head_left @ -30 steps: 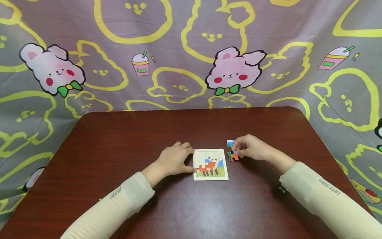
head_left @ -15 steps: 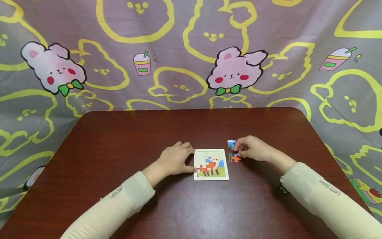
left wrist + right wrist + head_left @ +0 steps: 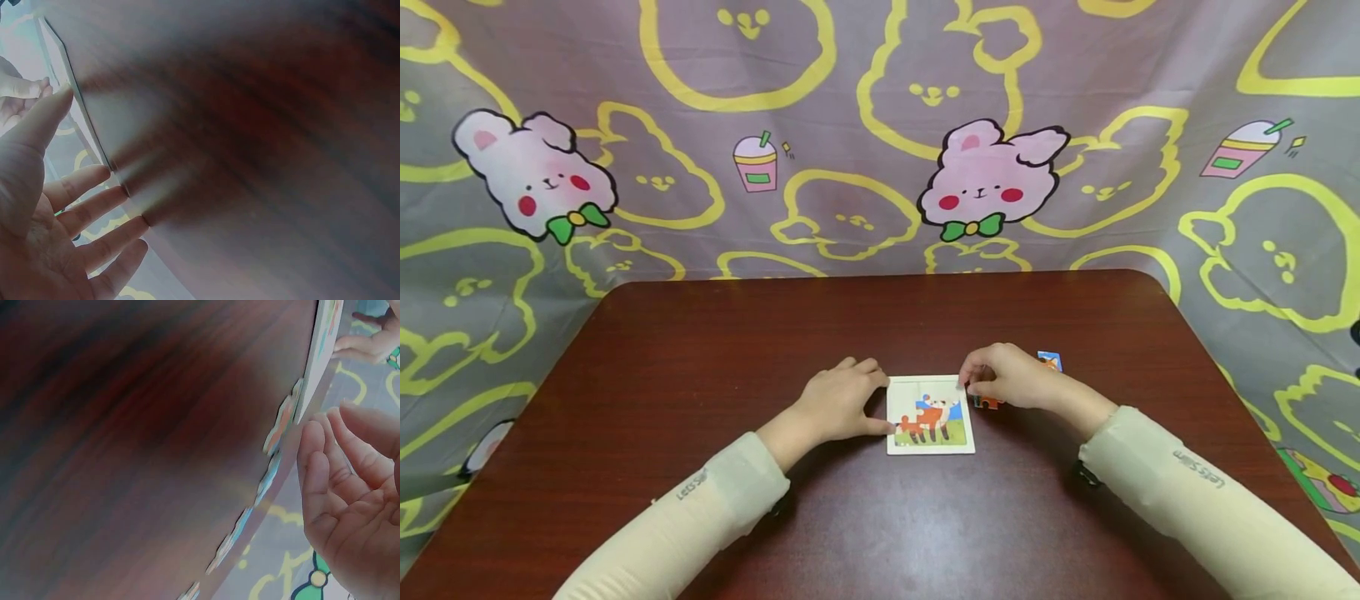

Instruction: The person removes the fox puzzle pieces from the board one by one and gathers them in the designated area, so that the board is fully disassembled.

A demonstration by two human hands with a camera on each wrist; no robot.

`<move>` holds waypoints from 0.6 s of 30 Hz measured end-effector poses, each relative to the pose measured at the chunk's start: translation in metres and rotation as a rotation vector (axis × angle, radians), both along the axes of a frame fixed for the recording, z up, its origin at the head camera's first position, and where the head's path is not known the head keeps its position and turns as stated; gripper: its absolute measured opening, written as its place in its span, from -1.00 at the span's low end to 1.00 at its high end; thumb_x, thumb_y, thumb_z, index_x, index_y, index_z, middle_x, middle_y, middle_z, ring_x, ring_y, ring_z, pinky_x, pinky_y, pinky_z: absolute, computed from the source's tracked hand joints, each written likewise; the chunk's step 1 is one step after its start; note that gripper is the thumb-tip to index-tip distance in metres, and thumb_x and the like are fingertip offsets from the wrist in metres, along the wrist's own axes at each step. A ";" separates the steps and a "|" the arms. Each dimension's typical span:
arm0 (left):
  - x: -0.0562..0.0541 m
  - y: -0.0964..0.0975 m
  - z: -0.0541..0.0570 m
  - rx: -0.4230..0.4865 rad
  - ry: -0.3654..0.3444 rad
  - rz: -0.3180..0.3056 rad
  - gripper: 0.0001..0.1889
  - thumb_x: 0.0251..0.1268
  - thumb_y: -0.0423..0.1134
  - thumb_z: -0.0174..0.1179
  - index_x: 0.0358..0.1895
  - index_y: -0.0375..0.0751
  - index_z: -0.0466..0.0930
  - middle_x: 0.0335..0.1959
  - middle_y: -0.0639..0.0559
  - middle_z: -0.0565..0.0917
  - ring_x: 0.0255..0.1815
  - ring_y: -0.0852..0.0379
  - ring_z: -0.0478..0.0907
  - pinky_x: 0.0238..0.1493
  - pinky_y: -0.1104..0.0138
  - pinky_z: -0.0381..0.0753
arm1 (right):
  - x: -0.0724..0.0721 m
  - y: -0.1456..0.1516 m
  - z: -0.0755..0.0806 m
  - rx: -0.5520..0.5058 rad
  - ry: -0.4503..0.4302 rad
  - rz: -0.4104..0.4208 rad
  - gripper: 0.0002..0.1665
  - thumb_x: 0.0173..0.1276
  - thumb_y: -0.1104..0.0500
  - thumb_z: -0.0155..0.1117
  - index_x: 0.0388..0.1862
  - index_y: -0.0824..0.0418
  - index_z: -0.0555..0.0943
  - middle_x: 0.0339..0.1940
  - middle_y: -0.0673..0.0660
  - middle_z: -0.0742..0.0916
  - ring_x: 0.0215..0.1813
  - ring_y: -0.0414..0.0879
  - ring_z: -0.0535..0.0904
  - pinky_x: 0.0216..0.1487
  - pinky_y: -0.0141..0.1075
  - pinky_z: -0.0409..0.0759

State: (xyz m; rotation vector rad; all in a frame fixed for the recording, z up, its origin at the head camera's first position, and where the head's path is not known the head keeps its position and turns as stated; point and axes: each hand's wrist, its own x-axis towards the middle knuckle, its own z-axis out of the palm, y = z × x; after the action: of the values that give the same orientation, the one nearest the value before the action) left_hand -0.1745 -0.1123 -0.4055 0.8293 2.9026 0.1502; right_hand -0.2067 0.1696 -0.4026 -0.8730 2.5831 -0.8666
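In the head view a square white-framed puzzle tray (image 3: 931, 450) lies mid-table, partly filled with a red, white and blue animal picture. My left hand (image 3: 835, 402) steadies its left side, thumb at the lower edge and fingers spread at the upper corner. The left wrist view shows those fingers apart. My right hand (image 3: 1011, 375) hovers by the tray's upper right corner, fingers bent and thumb near them; no piece shows between them. An orange puzzle piece (image 3: 988, 402) lies partly under it, and a blue-and-orange puzzle piece (image 3: 1050, 361) is beyond it.
In the right wrist view several puzzle pieces (image 3: 234, 536) lie in a row on the table, seen nearly edge-on. The dark red-brown table (image 3: 760, 333) extends around the tray. A patterned cloth (image 3: 850, 100) hangs behind and beside it.
My right hand has moved left from the loose pieces to the tray's upper right corner, uncovering the blue-and-orange piece on the right. The blue piece at upper left no longer shows. My left hand stays put.
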 end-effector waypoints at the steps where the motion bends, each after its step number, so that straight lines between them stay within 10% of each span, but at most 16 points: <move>1: 0.000 0.000 0.000 -0.001 0.000 0.000 -0.31 0.00 0.29 0.42 0.18 0.00 0.63 0.09 0.14 0.60 0.08 0.03 0.52 -0.17 0.07 0.65 | 0.000 -0.003 0.000 0.002 0.004 0.010 -0.90 0.27 0.36 0.36 -0.24 0.23 0.70 -0.42 -0.01 0.72 -0.39 -0.24 0.55 -0.31 -0.36 0.53; 18: 0.000 0.001 0.000 -0.003 -0.005 0.008 -0.32 -0.01 0.29 0.43 0.16 -0.02 0.63 0.08 0.13 0.60 0.04 0.06 0.51 -0.19 0.11 0.65 | 0.008 -0.042 -0.003 0.064 0.001 0.160 -0.72 0.26 0.28 0.41 -0.05 0.30 0.68 -0.37 0.02 0.60 -0.39 -0.28 0.45 -0.30 -0.43 0.49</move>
State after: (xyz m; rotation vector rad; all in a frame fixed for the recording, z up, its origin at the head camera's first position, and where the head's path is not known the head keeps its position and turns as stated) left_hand -0.1749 -0.1113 -0.4054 0.8161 2.9007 0.1479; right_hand -0.1984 0.1278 -0.4051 -1.0451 2.4858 -0.7346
